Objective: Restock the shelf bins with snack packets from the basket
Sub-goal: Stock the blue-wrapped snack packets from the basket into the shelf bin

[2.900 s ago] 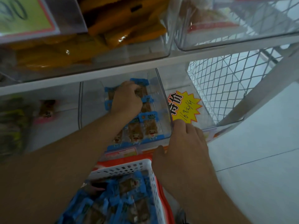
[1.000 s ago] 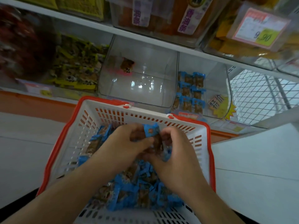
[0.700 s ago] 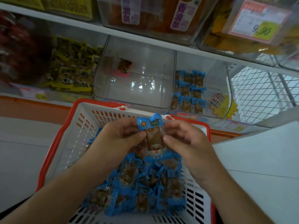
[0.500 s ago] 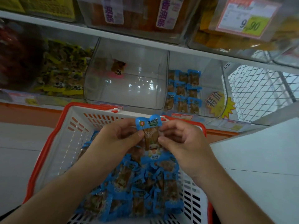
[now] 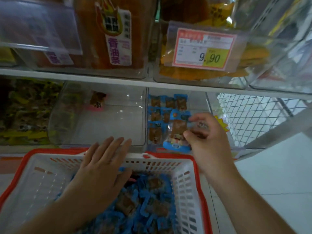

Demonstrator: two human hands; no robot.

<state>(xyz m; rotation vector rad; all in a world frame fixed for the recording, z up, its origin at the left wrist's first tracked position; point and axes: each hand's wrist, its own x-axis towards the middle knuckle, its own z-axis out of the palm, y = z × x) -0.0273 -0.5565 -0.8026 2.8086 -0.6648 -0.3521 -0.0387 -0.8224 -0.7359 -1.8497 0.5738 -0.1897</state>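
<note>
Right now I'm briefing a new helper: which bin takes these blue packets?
Find the white shelf above the red-rimmed basket. Beneath it, the bin in front of the right hand is the one. It alone holds rows of blue packets; its left neighbour holds one pink-edged packet.
</note>
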